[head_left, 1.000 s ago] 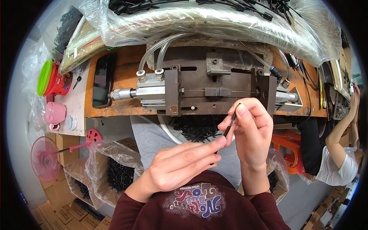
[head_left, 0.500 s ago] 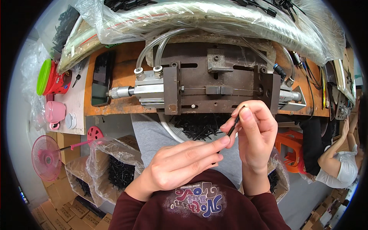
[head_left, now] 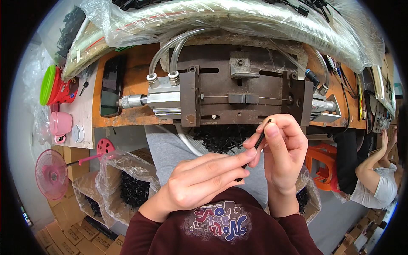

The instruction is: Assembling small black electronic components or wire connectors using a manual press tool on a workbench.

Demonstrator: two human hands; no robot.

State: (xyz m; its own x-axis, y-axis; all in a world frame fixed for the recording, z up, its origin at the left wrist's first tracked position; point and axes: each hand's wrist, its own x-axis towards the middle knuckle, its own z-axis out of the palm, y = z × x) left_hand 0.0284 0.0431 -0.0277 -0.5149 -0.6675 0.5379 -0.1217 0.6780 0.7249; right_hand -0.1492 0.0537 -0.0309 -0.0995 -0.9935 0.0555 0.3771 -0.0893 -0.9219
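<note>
A slim black stick-like part slants between my two hands, in front of the metal fixture. My right hand pinches its upper end between thumb and fingertips. My left hand has its fingers closed at the lower end, partly covering it. Under those fingers a small black tip sticks out; I cannot tell whether it belongs to the same part. Beyond my hands, the brown fixture carries a small dark block at its middle with a thin rod on each side. Below it lies a pile of black parts.
Silver cylinders with clear hoses flank the fixture on the wooden bench. A phone, pink cup and pink fan are left. Bags of black parts stand below. An orange stool and another person are right.
The black part has tilted slightly in my fingers, and both hands have shifted only a little. The view has moved very slightly.
</note>
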